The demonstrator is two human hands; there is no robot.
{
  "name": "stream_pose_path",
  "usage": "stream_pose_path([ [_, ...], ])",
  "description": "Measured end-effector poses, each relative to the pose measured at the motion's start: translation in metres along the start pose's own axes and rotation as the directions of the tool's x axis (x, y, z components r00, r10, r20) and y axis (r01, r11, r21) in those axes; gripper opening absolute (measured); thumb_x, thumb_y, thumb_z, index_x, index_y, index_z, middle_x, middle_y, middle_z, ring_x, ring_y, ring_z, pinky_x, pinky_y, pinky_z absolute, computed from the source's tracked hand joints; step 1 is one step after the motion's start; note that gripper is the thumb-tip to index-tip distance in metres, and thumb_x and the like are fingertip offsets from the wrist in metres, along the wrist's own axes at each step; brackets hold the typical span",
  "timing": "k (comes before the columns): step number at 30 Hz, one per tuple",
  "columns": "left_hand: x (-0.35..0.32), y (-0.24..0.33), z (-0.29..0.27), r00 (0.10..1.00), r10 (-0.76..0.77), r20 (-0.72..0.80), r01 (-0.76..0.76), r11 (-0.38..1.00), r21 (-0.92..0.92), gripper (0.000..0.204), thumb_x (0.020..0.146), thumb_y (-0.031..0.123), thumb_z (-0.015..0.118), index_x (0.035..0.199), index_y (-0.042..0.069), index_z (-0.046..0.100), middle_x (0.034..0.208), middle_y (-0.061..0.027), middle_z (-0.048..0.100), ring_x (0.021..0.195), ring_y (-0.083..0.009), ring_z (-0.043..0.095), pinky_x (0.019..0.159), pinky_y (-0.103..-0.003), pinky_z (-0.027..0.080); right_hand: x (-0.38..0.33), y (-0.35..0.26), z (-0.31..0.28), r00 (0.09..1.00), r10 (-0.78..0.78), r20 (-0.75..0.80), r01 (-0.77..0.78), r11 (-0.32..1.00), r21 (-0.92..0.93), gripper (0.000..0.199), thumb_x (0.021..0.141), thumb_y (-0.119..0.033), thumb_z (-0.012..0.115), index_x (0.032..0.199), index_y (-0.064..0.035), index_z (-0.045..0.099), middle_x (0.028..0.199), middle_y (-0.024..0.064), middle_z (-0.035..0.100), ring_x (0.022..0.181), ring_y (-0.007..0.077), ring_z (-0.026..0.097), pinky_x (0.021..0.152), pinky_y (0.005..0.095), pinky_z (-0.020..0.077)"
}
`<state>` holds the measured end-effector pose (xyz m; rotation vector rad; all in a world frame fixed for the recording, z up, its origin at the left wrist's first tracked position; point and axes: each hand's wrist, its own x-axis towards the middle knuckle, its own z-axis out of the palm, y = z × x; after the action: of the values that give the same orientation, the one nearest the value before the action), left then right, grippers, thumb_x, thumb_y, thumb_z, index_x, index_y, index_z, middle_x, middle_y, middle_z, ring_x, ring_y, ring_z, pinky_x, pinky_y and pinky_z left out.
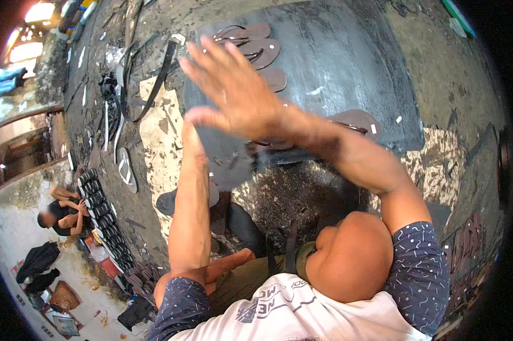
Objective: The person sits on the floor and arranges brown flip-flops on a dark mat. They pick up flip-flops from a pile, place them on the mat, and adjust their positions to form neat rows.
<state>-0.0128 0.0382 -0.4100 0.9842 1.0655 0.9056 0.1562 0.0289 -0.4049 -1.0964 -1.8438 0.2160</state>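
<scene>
Fingers spread on the right hand (234, 91) above sandals (256, 51) lying lengthwise left-right; left hand hidden.

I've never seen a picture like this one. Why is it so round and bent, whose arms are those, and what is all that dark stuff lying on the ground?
There is no machine here: a person wears a wide-angle camera on the head, looking down, so straight edges bend near the rim. The two arms are that person's own. The right hand is raised, open and holding nothing, above a dark rubber sheet. The left hand reaches to the sheet's edge; the right hand hides its fingers, so I cannot tell its grip. Brown sandal soles lie on the sheet, black straps and scraps beside it. At the far left another person sits by a row of dark soles.
</scene>
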Motion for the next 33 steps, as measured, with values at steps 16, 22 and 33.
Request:
stream_pose_path([
  [16, 0.038, -0.062, 0.050, 0.954, -0.295, -0.059, 0.217, 0.811, -0.543, 0.043, 0.103, 0.030, 0.053, 0.133, -0.001, 0.053, 0.127, -0.0128, 0.061, 0.112, -0.0278, 0.062, 0.094, -0.048, 0.055, -0.120, 0.027, -0.053, 0.995, 0.078, -0.058, -0.060, 0.961, 0.269, 0.055, 0.089, -0.012, 0.068, 0.140, -0.0049, 0.049, 0.130, 0.0151, 0.060, 0.125, 0.0363, 0.054, 0.111, 0.0447, 0.0412],
  [22, 0.046, -0.099, 0.077, 0.966, -0.254, 0.056, 0.224, 0.922, 0.317, 0.054, 0.096, 0.025, 0.070, 0.143, 0.006, 0.051, 0.113, -0.0045, 0.061, 0.095, -0.0126, 0.060, 0.080, -0.028, 0.054, -0.190, 0.100, -0.168, 0.413, 0.911, -0.011, -0.677, 0.314, 0.666, 0.052, 0.101, -0.016, 0.060, 0.145, -0.0113, 0.032, 0.121, 0.0105, 0.063, 0.103, 0.0174, 0.066, 0.083, 0.0345, 0.0600],
  [33, 0.045, -0.137, 0.099, 0.975, -0.217, 0.053, 0.123, 0.718, 0.685, 0.043, 0.085, 0.023, 0.078, 0.120, 0.000, 0.069, 0.092, -0.0110, 0.075, 0.082, -0.0152, 0.070, 0.077, -0.030, 0.054, -0.243, 0.156, -0.161, 0.293, 0.916, 0.273, -0.694, 0.007, 0.720, 0.047, 0.101, -0.014, 0.060, 0.143, -0.0122, 0.039, 0.120, 0.0094, 0.060, 0.107, 0.0197, 0.062, 0.085, 0.0365, 0.0606],
])
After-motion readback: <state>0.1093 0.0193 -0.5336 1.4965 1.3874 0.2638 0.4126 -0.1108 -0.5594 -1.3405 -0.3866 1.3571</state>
